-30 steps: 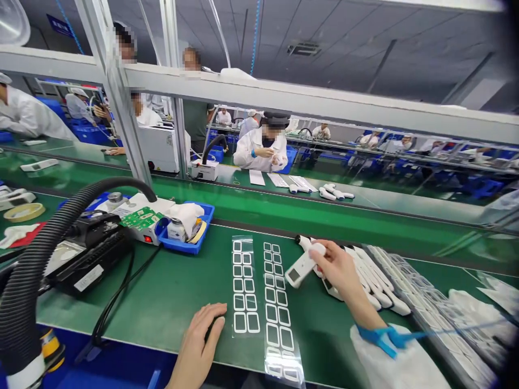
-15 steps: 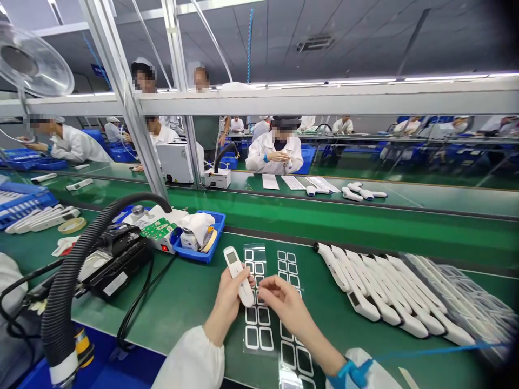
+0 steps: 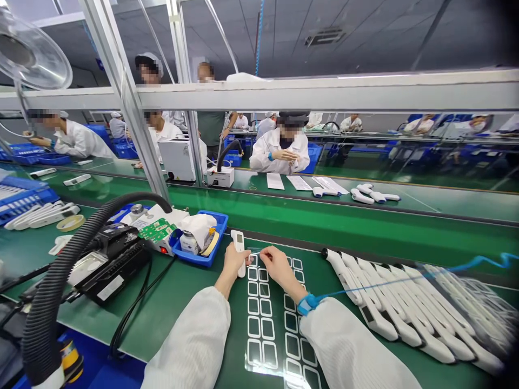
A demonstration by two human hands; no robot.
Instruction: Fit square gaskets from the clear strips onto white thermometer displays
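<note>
My left hand is closed around a white handheld thermometer with a small grey screen, held upright over the bench. Close to it on the right, my right hand pinches finger and thumb together at the top of a clear sheet of rounded white frame stickers. A thin pale edge shows at those fingertips; I cannot make out what it is. A second sticker sheet lies partly under my right forearm. The blue wrist strap on my right wrist trails a cord to the right.
Several white thermometers lie in a row at right, beside a pile of clear sticker sheets. A blue tray with a bottle stands at left, near a black ribbed hose. A co-worker sits across the line.
Both hands have moved up and away, toward the top of the sticker sheet. The thermometer has turned more upright in my left hand. The view has shifted slightly.
</note>
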